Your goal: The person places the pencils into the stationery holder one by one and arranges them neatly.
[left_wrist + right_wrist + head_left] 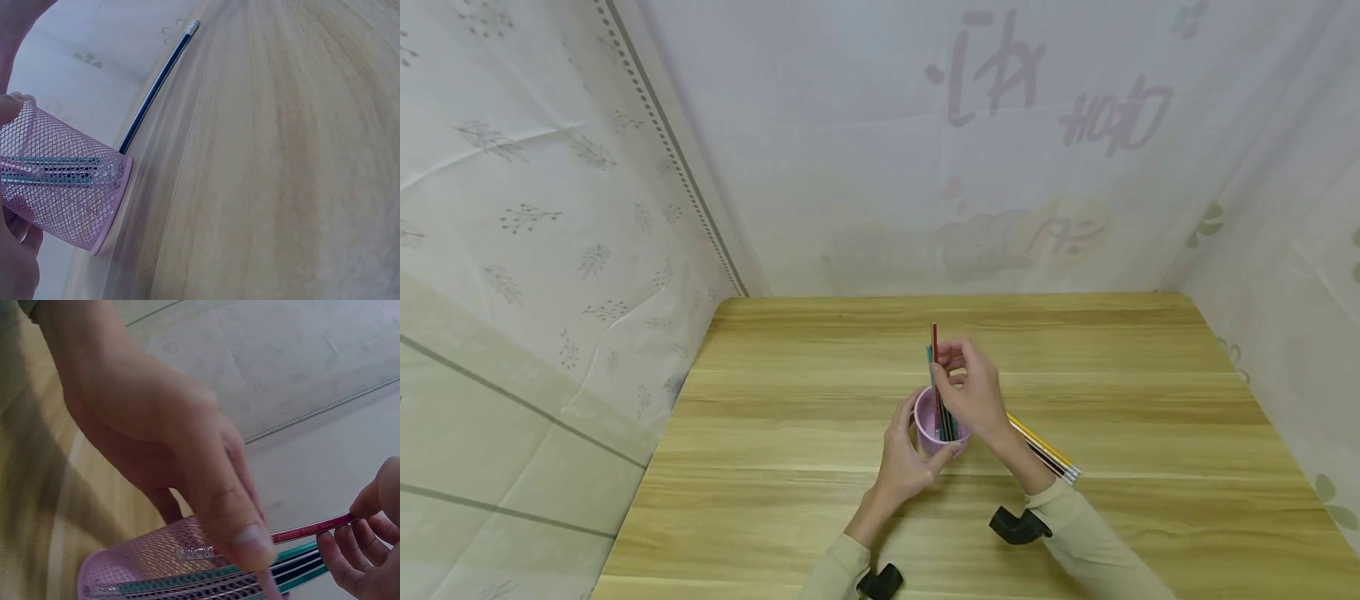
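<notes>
A pink mesh pen cup (932, 447) stands on the table, its wall gripped by my left hand (901, 457) with the thumb near the rim. Several pencils (951, 431), teal and dark ones, lean inside it. Over the opening, my right hand (976, 396) pinches a red pencil (312, 529) between thumb and fingers. In the right wrist view, that pencil's eraser end is down at the cup. The mesh of the cup (69, 206) shows the pencils through it in the left wrist view.
Yellow and black pencils (1047, 447) lie on the wooden table (775, 500), partly under my right forearm. A dark pencil (156, 87) shows beyond the cup in the left wrist view. Patterned cloth walls (865, 167) enclose the table at the back and sides.
</notes>
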A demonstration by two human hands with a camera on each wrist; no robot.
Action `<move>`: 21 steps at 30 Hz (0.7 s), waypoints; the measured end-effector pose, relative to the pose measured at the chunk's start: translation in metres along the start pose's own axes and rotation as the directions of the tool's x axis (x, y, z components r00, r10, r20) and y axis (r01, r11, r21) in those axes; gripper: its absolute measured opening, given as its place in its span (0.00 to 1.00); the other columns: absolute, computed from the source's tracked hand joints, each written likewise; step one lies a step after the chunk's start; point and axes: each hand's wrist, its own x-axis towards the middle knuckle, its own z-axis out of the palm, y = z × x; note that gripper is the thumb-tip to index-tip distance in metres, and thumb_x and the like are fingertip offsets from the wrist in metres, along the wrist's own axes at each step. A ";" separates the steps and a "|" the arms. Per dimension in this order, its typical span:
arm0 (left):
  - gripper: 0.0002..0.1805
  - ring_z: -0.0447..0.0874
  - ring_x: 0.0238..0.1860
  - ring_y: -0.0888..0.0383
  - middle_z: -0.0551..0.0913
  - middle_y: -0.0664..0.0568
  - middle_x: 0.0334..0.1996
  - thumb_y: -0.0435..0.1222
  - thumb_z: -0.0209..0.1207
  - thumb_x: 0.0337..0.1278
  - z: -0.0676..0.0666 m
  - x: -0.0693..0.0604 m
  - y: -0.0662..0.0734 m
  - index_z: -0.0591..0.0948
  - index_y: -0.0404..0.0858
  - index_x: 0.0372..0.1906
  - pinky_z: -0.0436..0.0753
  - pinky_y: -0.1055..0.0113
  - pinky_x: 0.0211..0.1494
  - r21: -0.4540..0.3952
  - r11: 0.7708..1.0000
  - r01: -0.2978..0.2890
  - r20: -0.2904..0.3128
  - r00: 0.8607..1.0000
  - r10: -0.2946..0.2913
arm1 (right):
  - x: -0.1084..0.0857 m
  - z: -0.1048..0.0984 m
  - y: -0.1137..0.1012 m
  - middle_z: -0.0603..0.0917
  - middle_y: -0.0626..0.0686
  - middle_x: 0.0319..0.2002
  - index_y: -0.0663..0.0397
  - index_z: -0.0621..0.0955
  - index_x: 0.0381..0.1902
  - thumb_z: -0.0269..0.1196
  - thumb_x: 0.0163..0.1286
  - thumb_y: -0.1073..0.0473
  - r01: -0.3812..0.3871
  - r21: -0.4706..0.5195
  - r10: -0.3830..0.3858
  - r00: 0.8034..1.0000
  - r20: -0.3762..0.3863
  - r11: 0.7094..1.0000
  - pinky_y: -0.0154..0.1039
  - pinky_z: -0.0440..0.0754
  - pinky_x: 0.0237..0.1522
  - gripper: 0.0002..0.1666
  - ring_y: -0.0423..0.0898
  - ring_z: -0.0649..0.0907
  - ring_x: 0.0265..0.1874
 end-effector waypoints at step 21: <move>0.49 0.77 0.64 0.45 0.74 0.43 0.65 0.42 0.74 0.49 0.000 -0.001 0.000 0.63 0.38 0.76 0.81 0.50 0.66 -0.001 1.000 -0.016 -0.009 1.000 0.016 | -0.011 -0.001 0.010 0.84 0.56 0.35 0.62 0.80 0.45 0.65 0.64 0.71 -0.042 -0.102 0.049 0.997 0.063 0.994 0.32 0.88 0.35 0.12 0.47 0.84 0.34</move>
